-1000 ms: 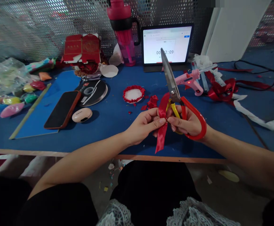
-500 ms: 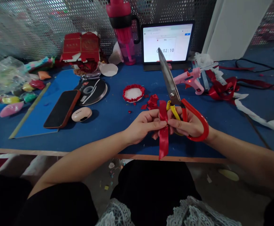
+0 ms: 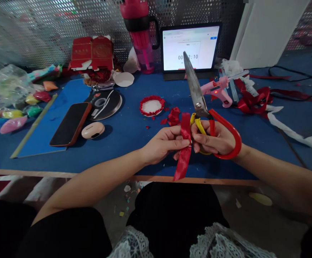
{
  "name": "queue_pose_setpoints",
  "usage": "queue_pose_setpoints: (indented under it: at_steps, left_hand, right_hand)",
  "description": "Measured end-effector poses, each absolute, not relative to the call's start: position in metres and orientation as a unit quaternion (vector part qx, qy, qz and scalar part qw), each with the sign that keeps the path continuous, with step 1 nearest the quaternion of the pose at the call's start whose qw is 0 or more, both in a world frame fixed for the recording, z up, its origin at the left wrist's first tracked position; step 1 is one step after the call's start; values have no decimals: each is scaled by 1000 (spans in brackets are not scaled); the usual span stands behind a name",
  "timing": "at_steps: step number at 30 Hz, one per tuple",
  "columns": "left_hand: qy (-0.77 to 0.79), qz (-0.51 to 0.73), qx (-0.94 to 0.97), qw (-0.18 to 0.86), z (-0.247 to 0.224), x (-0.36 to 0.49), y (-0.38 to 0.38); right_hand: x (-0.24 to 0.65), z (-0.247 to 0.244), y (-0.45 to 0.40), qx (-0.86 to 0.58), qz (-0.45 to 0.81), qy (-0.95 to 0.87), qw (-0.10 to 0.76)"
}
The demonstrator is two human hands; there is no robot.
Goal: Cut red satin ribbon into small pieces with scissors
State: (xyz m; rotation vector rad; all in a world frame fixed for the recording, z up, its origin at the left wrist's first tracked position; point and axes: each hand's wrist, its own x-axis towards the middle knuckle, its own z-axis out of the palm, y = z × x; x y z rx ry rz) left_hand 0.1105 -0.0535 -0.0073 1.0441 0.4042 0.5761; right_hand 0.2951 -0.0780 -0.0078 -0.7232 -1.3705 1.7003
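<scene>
My left hand (image 3: pixel 164 144) pinches a red ribbon (image 3: pixel 183 163) near its middle; one end stands up and the other hangs toward the table's front edge. Just right of the ribbon, my right hand (image 3: pixel 215 139) is wrapped round the handles of large scissors (image 3: pixel 195 87) with red and yellow grips. The blades point up and away, close together, in front of the tablet. Beyond my left hand lie cut red ribbon pieces (image 3: pixel 174 116) and a white disc (image 3: pixel 152 106) edged with gathered red ribbon.
A pink glue gun (image 3: pixel 220 91) and tangled red ribbon (image 3: pixel 255 101) lie at the right. Behind are a tablet (image 3: pixel 172 46) and a pink bottle (image 3: pixel 142 43). On the left are a phone (image 3: pixel 70 124), an earbud case (image 3: pixel 93 130) and a ribbon spool (image 3: pixel 113 105).
My right hand has moved slightly right with the scissors, away from the ribbon. The ribbon's lower end has swung to the left. My left hand has hardly moved.
</scene>
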Motion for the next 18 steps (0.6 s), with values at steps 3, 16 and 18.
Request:
queue_pose_setpoints:
  at_steps: [3,16,18]
  left_hand:
    - [191,293,480,805,-8,111,-53]
    - [225,303,481,791,-9,112,-52]
    - [219,302,479,794,-9,112,-52]
  right_hand:
    - [295,-10,-79,-325,643,-547,425]
    - [292,0,-85,-398,587,-562,426]
    - [292,0,-85,-393,590,-563,425]
